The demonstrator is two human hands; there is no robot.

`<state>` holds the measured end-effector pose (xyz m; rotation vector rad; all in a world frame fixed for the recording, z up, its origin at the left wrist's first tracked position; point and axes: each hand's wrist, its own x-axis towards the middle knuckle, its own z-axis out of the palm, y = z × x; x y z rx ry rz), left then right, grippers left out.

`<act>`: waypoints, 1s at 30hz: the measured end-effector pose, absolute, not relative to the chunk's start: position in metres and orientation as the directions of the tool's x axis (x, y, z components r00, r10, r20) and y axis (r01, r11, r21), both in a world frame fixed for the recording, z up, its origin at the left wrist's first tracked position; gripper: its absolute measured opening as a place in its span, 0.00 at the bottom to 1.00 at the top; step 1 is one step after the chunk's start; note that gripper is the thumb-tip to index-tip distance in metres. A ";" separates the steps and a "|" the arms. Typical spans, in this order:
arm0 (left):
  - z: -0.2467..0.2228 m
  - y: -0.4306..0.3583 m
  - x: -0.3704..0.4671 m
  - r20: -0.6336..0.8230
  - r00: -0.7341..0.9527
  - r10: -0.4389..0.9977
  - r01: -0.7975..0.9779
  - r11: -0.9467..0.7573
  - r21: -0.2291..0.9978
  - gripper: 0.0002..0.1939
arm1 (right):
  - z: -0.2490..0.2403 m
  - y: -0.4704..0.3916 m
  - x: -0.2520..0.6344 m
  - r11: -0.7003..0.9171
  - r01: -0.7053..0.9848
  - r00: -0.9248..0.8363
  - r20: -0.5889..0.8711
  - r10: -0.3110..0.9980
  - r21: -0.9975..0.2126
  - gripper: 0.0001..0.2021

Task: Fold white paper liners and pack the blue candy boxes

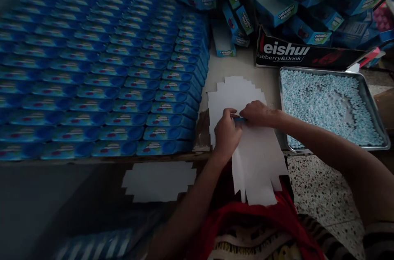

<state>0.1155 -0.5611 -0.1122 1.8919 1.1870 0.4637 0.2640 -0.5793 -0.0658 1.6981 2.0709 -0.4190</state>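
A flat white cardboard box blank (258, 153), with notched tabs at its near end, slopes from the table edge toward my lap. At its far end my left hand (228, 135) has its fingers curled on the cardboard's edge. Opposite it, my right hand (257, 113) is closed over the same edge, fingertips pointing left. A thin blue strip (240, 119) shows between the fingertips; part of it is hidden by them. Under and beyond both hands lie more white box blanks (234, 92) on the table, their stepped edges showing.
Rows of blue printed boxes (120, 75) cover the left side. A metal tray (338, 149) of small pale-blue candies (314, 108) stands right. Behind it, a black carton (286, 53) sits before piled blue open boxes (277, 7). Another white blank (160, 181) lies below the table edge.
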 end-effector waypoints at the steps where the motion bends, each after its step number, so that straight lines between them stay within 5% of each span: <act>1: -0.117 -0.564 0.115 -0.104 0.460 0.882 0.503 -0.163 0.849 0.20 | -0.068 -0.580 0.258 0.214 0.975 -0.157 -0.506 0.848 0.056 0.14; 8: -0.135 -0.578 0.089 -0.150 0.390 0.908 0.042 0.146 0.988 0.15 | -0.075 -0.601 0.231 0.166 0.977 -0.083 -0.476 0.875 0.134 0.13; 19: -0.111 -0.619 -0.007 -0.306 0.623 0.720 0.253 0.185 0.950 0.33 | -0.079 -0.587 0.248 0.272 0.930 -0.131 -0.468 0.874 0.247 0.15; 30: -0.119 -0.647 -0.046 -0.425 0.554 0.716 0.429 0.192 0.883 0.41 | -0.086 -0.584 0.228 0.245 0.937 -0.119 -0.429 0.895 0.250 0.18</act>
